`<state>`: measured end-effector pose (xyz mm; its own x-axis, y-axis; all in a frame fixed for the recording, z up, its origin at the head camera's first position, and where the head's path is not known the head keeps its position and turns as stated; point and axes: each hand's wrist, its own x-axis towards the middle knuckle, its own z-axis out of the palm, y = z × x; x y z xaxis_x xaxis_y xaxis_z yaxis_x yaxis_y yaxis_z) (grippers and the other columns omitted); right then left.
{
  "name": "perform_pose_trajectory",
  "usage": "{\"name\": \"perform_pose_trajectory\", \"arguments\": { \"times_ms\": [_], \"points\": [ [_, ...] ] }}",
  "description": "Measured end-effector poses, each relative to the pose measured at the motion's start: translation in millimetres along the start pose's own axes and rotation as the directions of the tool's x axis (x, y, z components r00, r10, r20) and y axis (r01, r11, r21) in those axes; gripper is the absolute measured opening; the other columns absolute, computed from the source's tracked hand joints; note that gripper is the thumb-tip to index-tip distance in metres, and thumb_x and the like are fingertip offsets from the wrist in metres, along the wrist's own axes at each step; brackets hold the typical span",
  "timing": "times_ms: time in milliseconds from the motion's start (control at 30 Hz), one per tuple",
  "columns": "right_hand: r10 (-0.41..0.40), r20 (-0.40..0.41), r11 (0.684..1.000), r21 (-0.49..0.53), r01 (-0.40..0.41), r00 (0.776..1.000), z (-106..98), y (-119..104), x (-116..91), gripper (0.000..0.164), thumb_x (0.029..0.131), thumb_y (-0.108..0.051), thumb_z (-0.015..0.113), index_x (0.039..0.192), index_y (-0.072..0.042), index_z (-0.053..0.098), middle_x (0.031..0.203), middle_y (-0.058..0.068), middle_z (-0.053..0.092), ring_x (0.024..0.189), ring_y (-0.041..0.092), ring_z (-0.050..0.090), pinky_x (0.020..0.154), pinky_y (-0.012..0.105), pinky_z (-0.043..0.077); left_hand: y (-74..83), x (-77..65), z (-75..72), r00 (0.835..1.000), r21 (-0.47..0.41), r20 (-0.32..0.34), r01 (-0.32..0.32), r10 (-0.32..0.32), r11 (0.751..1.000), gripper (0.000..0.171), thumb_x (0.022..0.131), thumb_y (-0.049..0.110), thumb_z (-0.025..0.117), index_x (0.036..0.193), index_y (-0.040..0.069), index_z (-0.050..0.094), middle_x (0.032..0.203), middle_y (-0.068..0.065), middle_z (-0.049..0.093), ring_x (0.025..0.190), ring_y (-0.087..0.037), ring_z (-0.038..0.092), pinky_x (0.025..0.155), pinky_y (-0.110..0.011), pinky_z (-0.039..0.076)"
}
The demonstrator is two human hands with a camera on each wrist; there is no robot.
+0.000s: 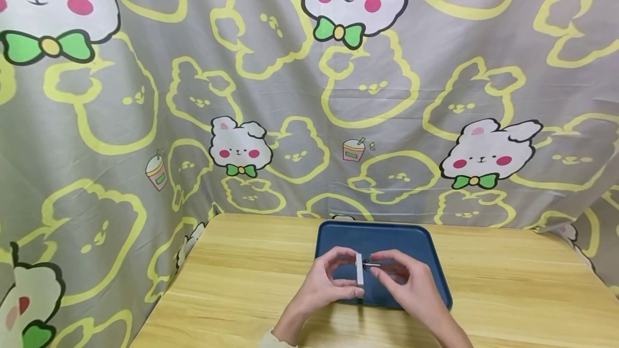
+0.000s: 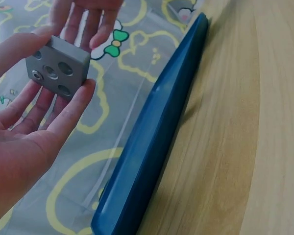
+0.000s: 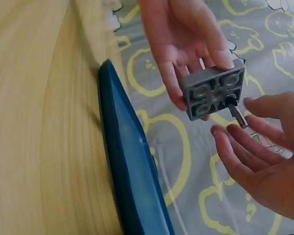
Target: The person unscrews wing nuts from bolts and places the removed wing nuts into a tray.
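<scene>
Left hand [image 1: 323,281] holding a grey block [image 3: 213,93] over a blue tray [image 1: 382,236], right hand [image 1: 413,279] beside its metal pin [image 3: 239,117].
The left grip is narrowed on the block, pressing opposite edges between thumb and fingers. One face has round recesses; from the ribbed other face, near a corner, the pin sticks out. The right grip is parted, thumb and fingers to either side of the pin, a gap showing around it. The tray lies on the wooden counter [image 1: 237,273], grey patterned cloth [image 1: 290,90] behind it.
</scene>
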<state>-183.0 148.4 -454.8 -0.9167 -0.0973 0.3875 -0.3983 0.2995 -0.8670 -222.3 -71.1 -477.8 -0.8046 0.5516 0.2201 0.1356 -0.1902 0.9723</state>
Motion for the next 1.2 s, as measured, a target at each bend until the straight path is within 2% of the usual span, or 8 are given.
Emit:
{"name": "perform_pose_trajectory", "arguments": {
  "times_ms": [100, 200, 467, 700, 867, 1000, 1100, 1200],
  "points": [
    [0.236, 0.051, 0.962, 0.13, -0.241, 0.97, -1, -1, 2, 0.028, 0.094, -0.017, 0.077, 0.118, -0.004, 0.072, 0.111, 0.012, 0.073, 0.092, 0.027, 0.076, 0.072, 0.034, 0.064, -0.4, 0.5, 1.9, 1.0, 0.026, 0.023, -0.016, 0.015, 1.0, 0.058, 0.08, -0.009, 0.082, 0.132, 0.006, 0.059, 0.134, -0.014, 0.058, 0.129, -0.032, 0.055, 0.093, -0.044, 0.06],
    [0.341, 0.131, 0.913, 0.191, -0.361, 0.931, -3, 0, 4, 0.036, 0.096, -0.022, 0.075, 0.123, 0.002, 0.068, 0.109, 0.016, 0.072, 0.093, 0.032, 0.075, 0.074, 0.041, 0.064, -0.9, 1.1, 4.2, 0.999, 0.047, 0.039, -0.026, 0.024, 0.999, 0.06, 0.079, -0.01, 0.082, 0.132, 0.007, 0.059, 0.132, -0.012, 0.058, 0.128, -0.028, 0.057, 0.093, -0.043, 0.06],
    [0.366, 0.201, 0.874, 0.26, -0.41, 0.909, -6, 8, 3, 0.038, 0.096, -0.02, 0.075, 0.121, 0.008, 0.068, 0.1, 0.016, 0.073, 0.088, 0.027, 0.075, 0.075, 0.04, 0.064, 0.1, 1.5, 8.1, 0.999, 0.068, 0.039, -0.025, 0.022, 0.997, 0.061, 0.078, -0.011, 0.083, 0.131, 0.007, 0.06, 0.131, -0.009, 0.059, 0.127, -0.024, 0.057, 0.092, -0.041, 0.06],
    [0.349, 0.179, 0.893, 0.233, -0.384, 0.92, -6, 7, 3, 0.031, 0.095, -0.015, 0.076, 0.117, 0.006, 0.069, 0.1, 0.018, 0.072, 0.089, 0.034, 0.074, 0.074, 0.037, 0.064, -1.2, 0.4, 7.2, 0.999, 0.07, 0.033, -0.003, 0.001, 0.998, 0.057, 0.08, -0.007, 0.083, 0.13, 0.009, 0.062, 0.13, -0.008, 0.059, 0.127, -0.023, 0.057, 0.09, -0.039, 0.061],
    [0.22, 0.098, 0.965, 0.123, -0.232, 0.97, -1, 5, 0, 0.017, 0.093, -0.01, 0.077, 0.107, -0.002, 0.073, 0.098, 0.011, 0.075, 0.086, 0.023, 0.075, 0.071, 0.032, 0.064, -2.2, -0.1, 5.7, 0.999, 0.053, 0.036, 0.007, -0.009, 0.999, 0.054, 0.083, -0.005, 0.082, 0.131, 0.008, 0.063, 0.131, -0.009, 0.06, 0.127, -0.025, 0.058, 0.09, -0.041, 0.061],
    [0.004, -0.015, 1.0, -0.031, -0.004, 1.0, 6, 5, -3, 0.018, 0.088, -0.004, 0.081, 0.098, -0.018, 0.075, 0.094, -0.004, 0.075, 0.083, 0.01, 0.073, 0.069, 0.026, 0.063, -2.3, -0.5, 3.8, 0.999, 0.032, 0.03, 0.01, -0.011, 0.999, 0.051, 0.085, -0.001, 0.082, 0.132, 0.008, 0.064, 0.131, -0.01, 0.061, 0.127, -0.028, 0.058, 0.09, -0.042, 0.061],
    [-0.212, -0.058, 0.97, -0.135, 0.203, 0.976, 9, 8, -3, 0.033, 0.082, 0.004, 0.083, 0.098, -0.023, 0.075, 0.094, -0.01, 0.072, 0.08, 0.006, 0.07, 0.066, 0.023, 0.061, -2.0, -0.6, 2.1, 1.0, 0.007, 0.03, 0.003, -0.003, 1.0, 0.051, 0.086, 0.0, 0.081, 0.133, 0.005, 0.063, 0.132, -0.011, 0.061, 0.126, -0.028, 0.059, 0.09, -0.043, 0.061],
    [-0.41, -0.056, 0.894, -0.222, 0.389, 0.91, 10, 11, -3, 0.03, 0.083, 0.003, 0.083, 0.099, -0.022, 0.076, 0.098, -0.009, 0.07, 0.081, 0.007, 0.068, 0.07, 0.018, 0.059, -1.6, -0.8, 0.4, 0.999, -0.017, 0.036, -0.004, 0.004, 1.0, 0.051, 0.087, 0.001, 0.081, 0.134, 0.002, 0.061, 0.133, -0.012, 0.06, 0.126, -0.027, 0.059, 0.091, -0.043, 0.06]
  ]
}}
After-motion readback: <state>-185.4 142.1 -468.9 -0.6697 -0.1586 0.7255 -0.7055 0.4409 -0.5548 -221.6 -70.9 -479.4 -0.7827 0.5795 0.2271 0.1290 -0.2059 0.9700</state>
